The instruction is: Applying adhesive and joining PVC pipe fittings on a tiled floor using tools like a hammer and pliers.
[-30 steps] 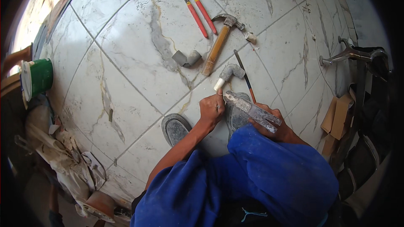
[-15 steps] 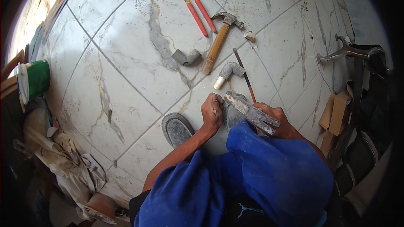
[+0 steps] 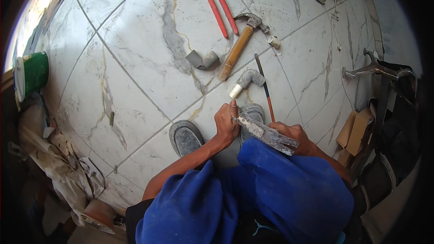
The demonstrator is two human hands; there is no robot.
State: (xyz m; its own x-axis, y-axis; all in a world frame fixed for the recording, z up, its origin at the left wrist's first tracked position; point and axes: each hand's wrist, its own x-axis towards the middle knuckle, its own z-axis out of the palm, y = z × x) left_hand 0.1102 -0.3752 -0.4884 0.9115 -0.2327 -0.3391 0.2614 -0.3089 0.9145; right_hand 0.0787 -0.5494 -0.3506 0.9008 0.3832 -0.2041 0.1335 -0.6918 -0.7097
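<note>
Just below centre, the left hand [image 3: 226,121] is wrapped around a mostly hidden grey rod [image 3: 234,119]; beside it, the right hand [image 3: 296,134] grips a grey-crusted claw hammer [image 3: 266,135], handle concealed. Contents of the green tub [image 3: 37,73], far left, and cardboard box [image 3: 359,130], right, are indiscernible.

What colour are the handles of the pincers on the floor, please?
The pincer handles are red with yellow at their upper ends, best seen in the head view.
</note>
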